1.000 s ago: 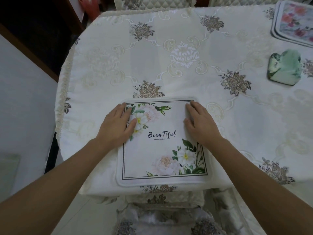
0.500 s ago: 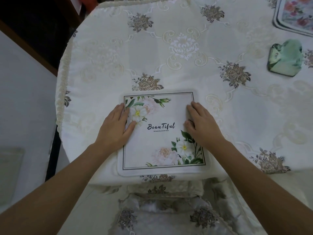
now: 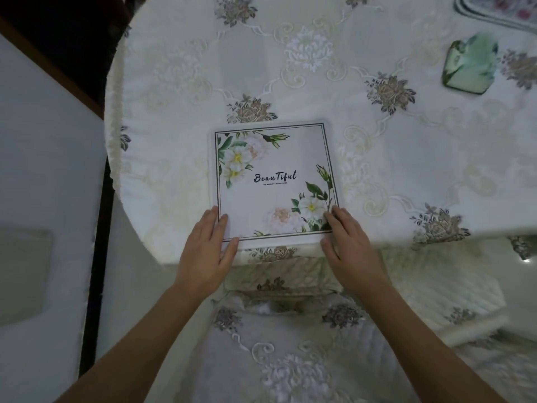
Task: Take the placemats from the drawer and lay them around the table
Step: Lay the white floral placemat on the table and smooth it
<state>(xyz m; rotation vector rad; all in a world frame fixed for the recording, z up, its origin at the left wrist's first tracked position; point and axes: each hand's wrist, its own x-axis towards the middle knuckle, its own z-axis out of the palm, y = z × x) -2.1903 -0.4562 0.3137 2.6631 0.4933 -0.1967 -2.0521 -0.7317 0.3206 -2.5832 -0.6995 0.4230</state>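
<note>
Floral placemat [image 3: 273, 181] lies flat at the near edge of the table [image 3: 174, 97]. Our left hand [image 3: 206, 254] and right hand [image 3: 348, 251] rest on its near corners, fingers straight, close together, laid flat.

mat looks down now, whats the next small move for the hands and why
Probably lift both hands off it. The placemat lies flat on the tablecloth, squared near the table's edge. The left hand and right hand only rest straight fingers on its near corners. The stack of mats at the far right is yet to be laid.
</note>
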